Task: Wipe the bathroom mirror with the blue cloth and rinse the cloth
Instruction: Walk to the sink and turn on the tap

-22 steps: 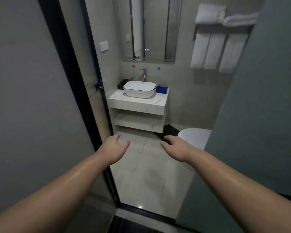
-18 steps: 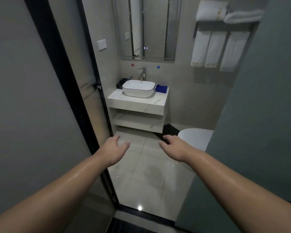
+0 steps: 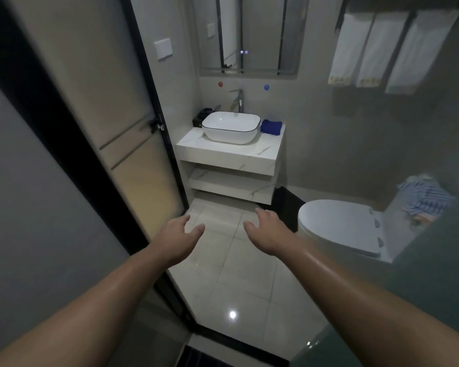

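Note:
A folded blue cloth [image 3: 271, 127] lies on the white marble counter [image 3: 223, 152], right of the white basin [image 3: 231, 127]. Behind the basin stands a chrome tap [image 3: 238, 99], and above it hangs the mirror [image 3: 249, 35]. My left hand [image 3: 179, 239] and my right hand [image 3: 266, 234] reach forward over the tiled floor with relaxed fingers. Both hold nothing and are well short of the counter.
A dark-framed open door [image 3: 133, 128] lines the left. A white toilet [image 3: 339, 229] with its lid down stands at the right, a striped cloth [image 3: 427, 198] on its tank. White towels [image 3: 382, 49] hang top right. A frosted panel [image 3: 440, 260] bounds the right.
The view has moved forward into the doorway, so the vanity looks nearer and the toilet and its tank have come into sight. Both hands stay held out, empty.

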### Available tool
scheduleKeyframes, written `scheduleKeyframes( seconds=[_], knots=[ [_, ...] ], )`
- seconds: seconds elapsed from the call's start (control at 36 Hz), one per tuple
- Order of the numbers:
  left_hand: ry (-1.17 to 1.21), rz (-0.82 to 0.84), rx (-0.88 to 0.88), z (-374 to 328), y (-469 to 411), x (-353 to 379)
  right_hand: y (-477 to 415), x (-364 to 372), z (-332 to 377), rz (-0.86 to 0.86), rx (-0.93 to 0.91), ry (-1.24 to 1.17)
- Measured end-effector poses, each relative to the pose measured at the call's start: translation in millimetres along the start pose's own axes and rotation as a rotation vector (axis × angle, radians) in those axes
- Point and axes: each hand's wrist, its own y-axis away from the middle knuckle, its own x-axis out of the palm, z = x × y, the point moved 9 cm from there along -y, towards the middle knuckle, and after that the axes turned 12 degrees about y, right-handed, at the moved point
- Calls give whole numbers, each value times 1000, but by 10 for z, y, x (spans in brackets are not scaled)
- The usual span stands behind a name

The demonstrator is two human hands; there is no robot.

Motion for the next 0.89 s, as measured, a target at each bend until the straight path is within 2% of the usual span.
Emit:
scheduleKeyframes(
  seconds=[0.33, 0.53, 0.69, 0.89],
  knots=[
    [79, 22, 74, -174, -1566, -241, -1367, -204, 331, 83, 37, 136],
    [-76, 126, 137, -575, -2139, -57, -1986, -425, 233, 175, 60, 230],
    [-80, 148, 157, -866, -2752, 34, -2670, -706, 132, 168, 82, 280],
    [-134, 129, 87, -692, -3793, -49, -3848, -729, 38, 173, 58, 237]
  ],
)
